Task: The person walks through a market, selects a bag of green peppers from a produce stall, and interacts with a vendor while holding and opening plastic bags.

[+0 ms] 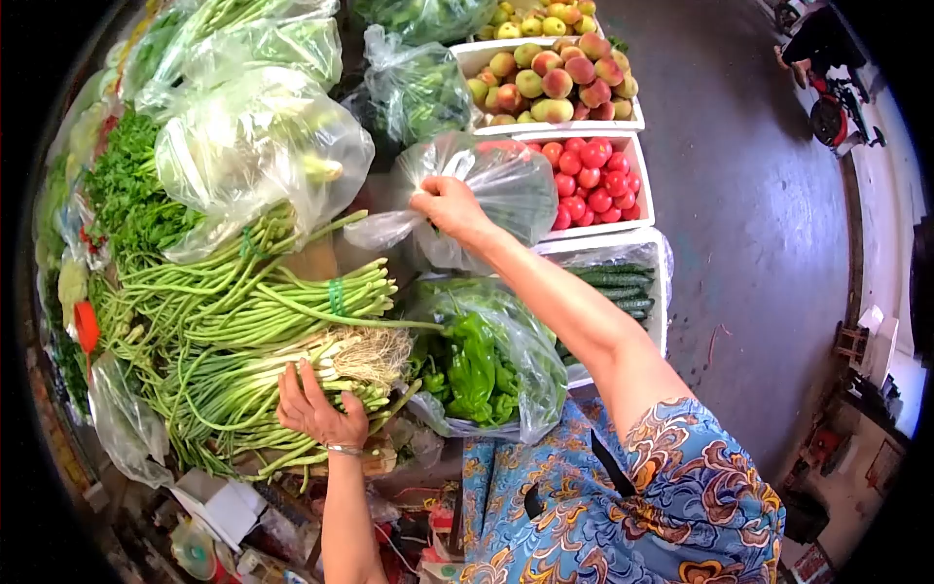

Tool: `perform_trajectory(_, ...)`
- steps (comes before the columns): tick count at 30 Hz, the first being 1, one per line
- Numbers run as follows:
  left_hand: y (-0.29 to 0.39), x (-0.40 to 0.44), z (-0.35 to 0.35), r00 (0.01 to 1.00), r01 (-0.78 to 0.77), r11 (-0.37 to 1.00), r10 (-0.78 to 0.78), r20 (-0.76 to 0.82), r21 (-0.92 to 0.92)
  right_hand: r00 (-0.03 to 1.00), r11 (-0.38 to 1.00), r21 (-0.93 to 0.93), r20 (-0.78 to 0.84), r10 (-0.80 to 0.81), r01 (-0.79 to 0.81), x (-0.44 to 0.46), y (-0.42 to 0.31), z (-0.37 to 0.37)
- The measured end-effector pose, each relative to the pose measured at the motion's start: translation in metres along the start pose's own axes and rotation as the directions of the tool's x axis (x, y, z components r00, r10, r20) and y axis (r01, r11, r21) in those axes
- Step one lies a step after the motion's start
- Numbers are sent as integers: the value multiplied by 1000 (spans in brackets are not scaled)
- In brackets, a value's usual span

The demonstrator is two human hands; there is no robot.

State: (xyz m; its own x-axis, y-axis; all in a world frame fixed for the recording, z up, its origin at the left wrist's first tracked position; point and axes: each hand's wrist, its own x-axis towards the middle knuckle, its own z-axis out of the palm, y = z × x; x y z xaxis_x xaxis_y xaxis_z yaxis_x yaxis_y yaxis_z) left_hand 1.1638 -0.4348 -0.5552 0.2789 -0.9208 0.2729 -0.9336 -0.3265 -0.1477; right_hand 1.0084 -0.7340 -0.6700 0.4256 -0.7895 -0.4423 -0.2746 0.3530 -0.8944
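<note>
My right hand [448, 206] is closed on the gathered neck of a clear plastic bag [506, 180], which bulges out to the right beside the tomatoes [593, 180]. With fingers spread, my left hand [321, 407] rests on a bundle of green onions [243, 389], near their white roots. Long beans [233, 302] lie just beyond the onions, a green tie around part of them. An open plastic bag of green peppers [475, 375] sits between my two arms.
White boxes of peaches [555, 83] and cucumbers [618, 287] line the right side. Large bags of leafy vegetables [263, 141] stand at the back left, by loose green herbs [136, 185]. Grey floor [749, 243] extends to the right, with a wheeled vehicle [832, 112] beyond.
</note>
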Motion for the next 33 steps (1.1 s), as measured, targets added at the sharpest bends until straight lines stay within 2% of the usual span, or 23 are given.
perform_trajectory(3, 1, 3, -1, 1000, -3, 1000, 3, -12, -5, 983, 951, -257, -14, -184, 174, 27, 38, -1)
perform_trajectory(5, 3, 1, -2, 1000, 1, 1000, -1, -12, -16, 986, 930, -329, 71, -152, 166, 28, 32, -20)
perform_trajectory(6, 3, 2, -1, 1000, -3, 1000, 3, -18, -8, 933, 832, -493, -100, -347, 257, 15, 33, -21)
perform_trajectory(7, 3, 2, 0, 1000, -9, 1000, 9, -24, -1, 933, 832, -492, -100, -346, 256, 5, 28, -27)
perform_trajectory(9, 3, 2, -1, 1000, -12, 1000, 12, -23, 3, 783, 783, -455, -250, -569, 424, -12, 16, -44)
perform_trajectory(13, 5, 2, -1, 999, -14, 1000, 14, -29, 8, 795, 825, -415, -308, -523, 383, -33, 22, -67)
perform_trajectory(15, 7, 3, -1, 999, -17, 1000, 17, -28, 12, 711, 445, -727, 83, -698, 522, -29, 56, -61)
perform_trajectory(16, 2, 3, -1, 999, -17, 1000, 18, -29, 3, 595, 323, -719, 155, -788, 615, -26, 58, -48)
perform_trajectory(17, 2, 3, -1, 999, -19, 1000, 19, -29, -4, 597, 328, -716, 152, -788, 616, -24, 61, -40)
perform_trajectory(19, 4, 3, -2, 1000, -22, 1000, 22, -17, 15, 637, 177, -735, 410, -652, 654, -20, 62, -30)
perform_trajectory(20, 4, 2, -2, 1000, -13, 1000, 13, -22, 7, 731, 156, -783, 462, -502, 602, -20, 56, -35)
perform_trajectory(21, 4, 2, -1, 1000, -2, 1000, 1, -30, -1, 734, 160, -784, 459, -501, 599, -15, 58, -42)
perform_trajectory(22, 4, 2, 0, 999, -4, 1000, 4, -34, -10, 890, 244, -871, 356, -286, 427, -8, 63, -56)
perform_trajectory(23, 4, 2, 0, 999, -8, 1000, 7, -33, -12, 973, 280, -932, 225, -49, 229, -4, 70, -71)
perform_trajectory(25, 2, 1, 2, 999, -11, 1000, 11, -41, -16, 996, 285, -956, 61, -59, 75, -5, 118, -123)
perform_trajectory(26, 2, 2, 2, 999, -10, 1000, 9, -42, -19, 998, 353, -935, -25, 51, -42, -15, 133, -150)
perform_trajectory(28, 2, 2, 2, 999, -19, 1000, 19, -40, 0, 994, 431, -901, -84, -68, -47, -53, 157, -186)
perform_trajectory(30, 2, 0, 1, 999, -12, 1000, 11, -37, -7, 965, 457, -850, -213, 154, -261, -93, 172, -180)
perform_trajectory(31, 3, 2, 2, 999, -5, 1000, 5, -45, -16, 950, 488, -818, -220, 221, -303, -109, 204, -170)
perform_trajectory(33, 3, 3, 2, 999, -4, 1000, 3, -44, -14, 936, 531, -801, -100, 337, -277, -143, 214, -136)
